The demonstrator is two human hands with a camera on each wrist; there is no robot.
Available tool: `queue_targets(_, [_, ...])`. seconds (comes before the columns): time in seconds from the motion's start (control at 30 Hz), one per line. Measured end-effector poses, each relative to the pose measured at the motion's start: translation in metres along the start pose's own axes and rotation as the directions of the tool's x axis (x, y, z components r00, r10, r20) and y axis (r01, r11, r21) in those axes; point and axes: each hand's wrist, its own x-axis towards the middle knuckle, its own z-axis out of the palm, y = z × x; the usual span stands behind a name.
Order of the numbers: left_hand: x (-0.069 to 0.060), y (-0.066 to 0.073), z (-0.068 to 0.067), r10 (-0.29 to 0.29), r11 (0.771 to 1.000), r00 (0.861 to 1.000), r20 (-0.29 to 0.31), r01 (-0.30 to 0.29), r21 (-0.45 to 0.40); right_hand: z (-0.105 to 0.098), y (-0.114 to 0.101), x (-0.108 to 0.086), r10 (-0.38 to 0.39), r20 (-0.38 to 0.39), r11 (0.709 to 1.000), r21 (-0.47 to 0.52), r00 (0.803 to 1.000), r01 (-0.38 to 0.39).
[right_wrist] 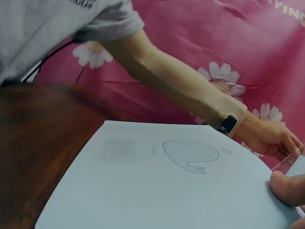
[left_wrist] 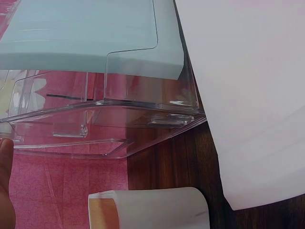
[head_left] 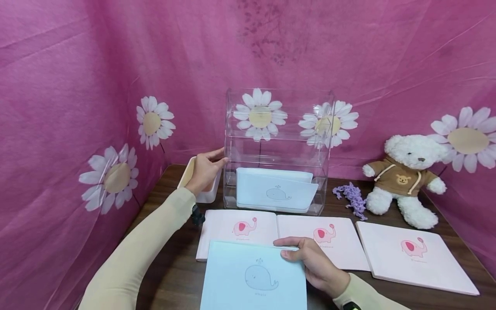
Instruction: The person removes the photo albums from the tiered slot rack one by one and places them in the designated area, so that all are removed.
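Note:
A clear acrylic rack with several tiers stands on the table. My left hand pinches its left side edge between thumb and fingers; in the left wrist view only a fingertip shows against the rack. Light blue notebooks with a whale drawing stand in the lowest tier, the front one slightly tilted. With thumb on top, my right hand grips the right edge of another light blue whale notebook, held low in front of the rack. The fingers beneath it are partly hidden.
Pink elephant notebooks lie in a row before the rack. Behind my left hand stands a white bin. At right are a purple yarn bundle and a white teddy bear in a brown hoodie. Pink flowered cloth hangs behind.

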Motion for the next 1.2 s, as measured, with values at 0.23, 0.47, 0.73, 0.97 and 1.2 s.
queue_targets(0.23, [-0.001, 0.000, 0.000, -0.011, 1.000, 1.000, -0.002, 0.011, 0.002, 0.001, 0.004, 0.001, -0.024, -0.056, 0.996, -0.091, 0.998, 0.019])
queue_targets(0.47, [-0.002, -0.001, 0.000, -0.024, 1.000, 1.000, 0.014, 0.025, -0.012, -0.003, 0.014, 0.001, -0.020, -0.088, 0.984, -0.176, 0.996, 0.004])
queue_targets(0.73, [-0.002, 0.000, 0.000, -0.007, 1.000, 1.000, 0.015, 0.007, -0.011, -0.001, 0.015, 0.002, -0.127, -0.106, 0.890, -0.452, 0.986, 0.066])
queue_targets(0.97, [-0.001, 0.001, 0.000, -0.010, 1.000, 1.000, 0.012, 0.010, -0.003, 0.003, 0.013, 0.000, -0.367, -0.121, 0.552, -0.826, 0.922, 0.112])
queue_targets(1.2, [-0.002, 0.001, 0.000, -0.024, 1.000, 1.000, 0.013, 0.024, 0.001, 0.001, 0.015, -0.002, -0.478, -0.058, 0.403, -0.901, 0.877, 0.159])
